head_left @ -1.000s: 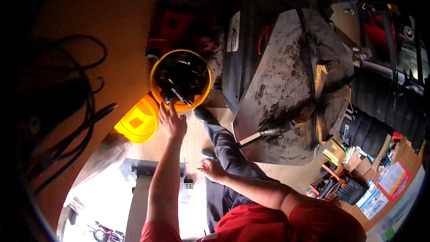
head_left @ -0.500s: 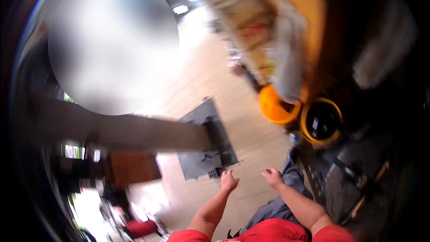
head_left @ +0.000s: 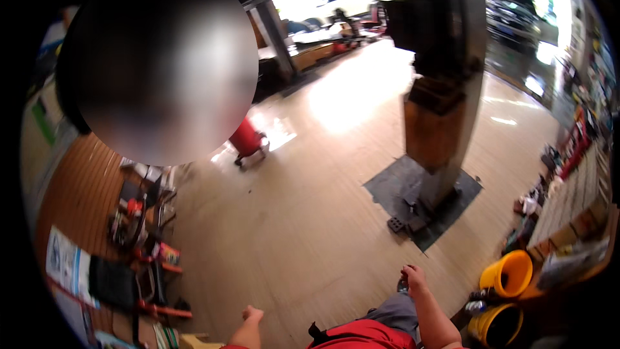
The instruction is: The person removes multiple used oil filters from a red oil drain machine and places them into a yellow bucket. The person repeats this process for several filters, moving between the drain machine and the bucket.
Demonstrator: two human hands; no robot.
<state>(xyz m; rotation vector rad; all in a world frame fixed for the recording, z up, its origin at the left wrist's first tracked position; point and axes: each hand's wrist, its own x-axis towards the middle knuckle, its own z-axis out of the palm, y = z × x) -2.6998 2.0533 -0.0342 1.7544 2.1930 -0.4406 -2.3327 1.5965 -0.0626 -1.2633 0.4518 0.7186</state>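
My left hand [head_left: 253,314] hangs low over the bare floor, its thumb apart from loosely bent fingers, and I see nothing in it. My right hand [head_left: 413,278] is held out in front of my right leg, also loosely open, with its fingers half curled and nothing visible in them. A dark shoe [head_left: 402,284] shows just beyond its fingertips. Neither hand touches anything. Nearest to the right hand on the floor is a small dark block with holes [head_left: 395,224], at the edge of a grey base plate [head_left: 385,181].
A thick post [head_left: 475,90] rises from the plate. Two yellow buckets [head_left: 510,271] stand at the right beside a cluttered shelf [head_left: 575,210]. Chairs [head_left: 116,281] line the left side, and a red wheeled thing [head_left: 245,139] stands farther off. A car [head_left: 510,19] is at the far right.
My view has swung left, so the post and buckets now lie farther right and the chairs appear. My hands have moved apart, the left one lower. Both still look free of objects.
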